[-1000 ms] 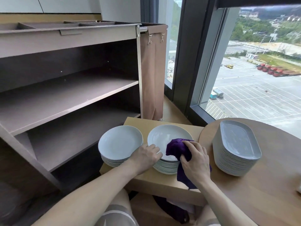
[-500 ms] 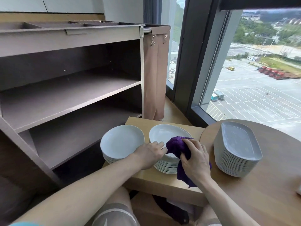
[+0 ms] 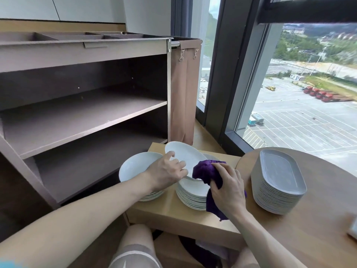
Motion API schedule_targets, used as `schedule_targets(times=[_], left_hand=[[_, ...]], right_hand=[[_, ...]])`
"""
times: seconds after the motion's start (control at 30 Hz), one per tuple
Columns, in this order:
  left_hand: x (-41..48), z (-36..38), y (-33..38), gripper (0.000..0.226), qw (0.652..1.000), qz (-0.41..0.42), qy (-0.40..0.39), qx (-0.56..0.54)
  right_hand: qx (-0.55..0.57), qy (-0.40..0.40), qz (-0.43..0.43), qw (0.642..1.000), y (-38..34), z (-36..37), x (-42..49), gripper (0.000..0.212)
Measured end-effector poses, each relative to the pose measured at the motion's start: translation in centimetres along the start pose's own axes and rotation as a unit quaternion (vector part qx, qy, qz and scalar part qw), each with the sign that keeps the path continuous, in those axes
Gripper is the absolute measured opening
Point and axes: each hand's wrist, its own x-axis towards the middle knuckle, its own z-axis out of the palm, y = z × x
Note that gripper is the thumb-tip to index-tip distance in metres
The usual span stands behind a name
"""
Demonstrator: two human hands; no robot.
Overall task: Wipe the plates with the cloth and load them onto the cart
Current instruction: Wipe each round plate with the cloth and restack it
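Observation:
Two stacks of round white plates sit on a low wooden table: the left stack [image 3: 135,165] and the right stack [image 3: 193,194]. My left hand [image 3: 166,173] grips the near rim of one white plate [image 3: 185,153], tilted up above the right stack. My right hand [image 3: 228,188] holds a bunched purple cloth [image 3: 206,171] against that plate's near edge, with a tail of cloth hanging below the palm. The brown cart [image 3: 87,117] stands to the left with two bare shelves.
A stack of grey oval platters [image 3: 280,176] stands on the round wooden table [image 3: 309,229] at right. A tan bag [image 3: 183,93] hangs on the cart's right end. Large windows lie behind. My knees are below the low table [image 3: 185,219].
My left hand has lifted the top plate off the right stack and tilted it up. My right hand with the cloth stayed at its near edge.

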Motion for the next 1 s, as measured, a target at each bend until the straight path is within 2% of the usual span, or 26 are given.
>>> schedule_targets(times=[0.13,0.37,0.47,0.53,0.6,0.77,0.87,1.0], left_hand=[[-2.6,0.0,-1.4,0.028,0.995,-0.075,-0.024,-0.061],[-6.6,0.9,-0.7,0.040,0.976,-0.182,-0.100,-0.070],[-7.8,1.8,-0.2,0.041,0.959,-0.227,-0.140,-0.099],[-8.3,2.8,0.2,0.032,0.935,-0.264,-0.201,-0.130],[-9.0,4.0,0.7,0.033,0.920,-0.281,-0.237,-0.140],[-9.8,5.4,1.1,0.030,0.907,-0.294,-0.241,-0.182],[-10.1,6.3,1.2,0.024,0.880,-0.321,-0.264,-0.229],[-10.3,7.3,1.1,0.019,0.844,-0.357,-0.251,-0.311]], right_hand=[[0.009,-0.015,-0.003,1.000,-1.0,0.5,0.9,0.051],[-0.008,-0.052,-0.025,0.998,-3.6,2.0,2.6,0.048],[-0.015,-0.064,-0.036,0.997,-3.8,2.2,2.7,0.049],[-0.023,-0.070,-0.039,0.997,-3.6,2.3,2.5,0.049],[-0.029,-0.074,-0.033,0.996,-3.1,2.3,2.3,0.049],[-0.052,-0.098,-0.017,0.994,-1.6,2.4,1.6,0.050],[-0.063,-0.107,-0.005,0.992,-0.6,2.4,1.4,0.049],[-0.078,-0.118,0.006,0.990,0.7,2.3,1.3,0.048]])
